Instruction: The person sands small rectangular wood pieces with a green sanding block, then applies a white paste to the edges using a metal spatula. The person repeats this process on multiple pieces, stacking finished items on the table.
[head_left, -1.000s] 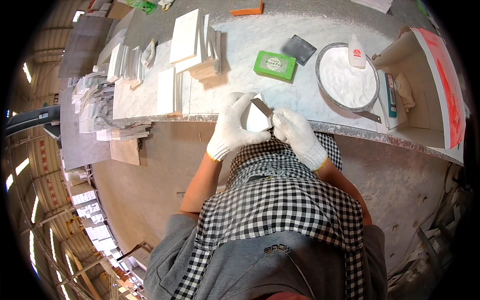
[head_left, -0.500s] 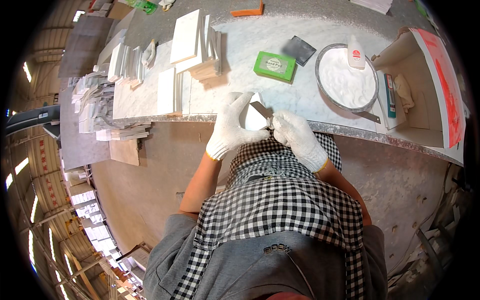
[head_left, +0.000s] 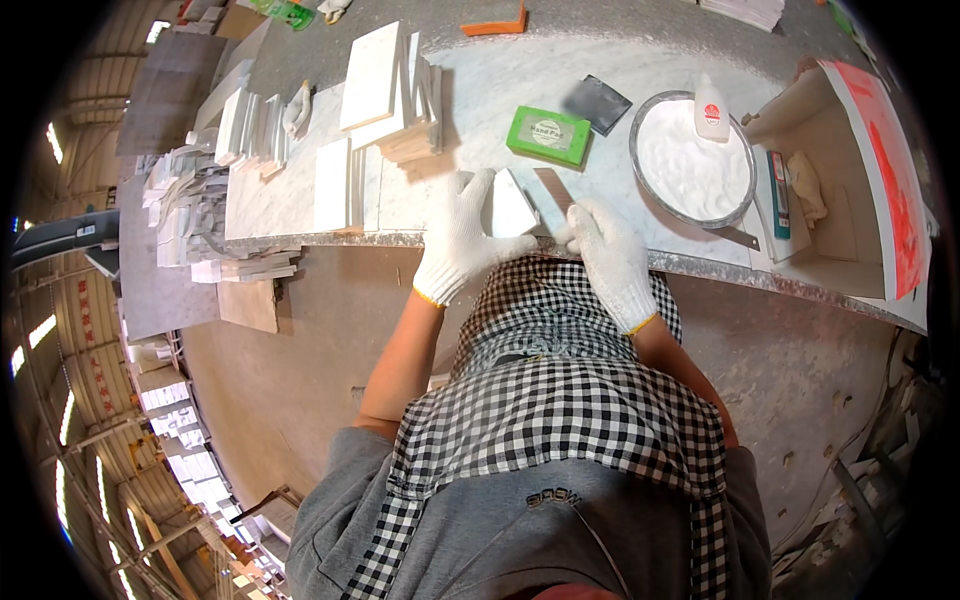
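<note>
My left hand (head_left: 458, 238), in a white knit glove with a yellow cuff edge, grips a white stone or tile piece (head_left: 514, 207) at the near edge of the table. Its thumb stretches along the near side of the piece. In my right hand (head_left: 608, 262), gloved the same way, is a thin flat metal scraper blade (head_left: 553, 188), its far end pointing up and left, just right of the piece. A small gap separates blade and piece. The fingers of my right hand hide the blade's lower end.
Right of my hands sits a round bowl (head_left: 640, 190) of white paste, with a white bottle (head_left: 711, 112) at its rim. A green box (head_left: 548, 137) and a dark square sheet (head_left: 598, 104) lie beyond. White tiles (head_left: 372, 80) stand left; an open cardboard box (head_left: 835, 180) is far right.
My right hand and the blade have moved right, away from the white piece; the blade was against it before. The left hand has shifted slightly and still holds the piece.
</note>
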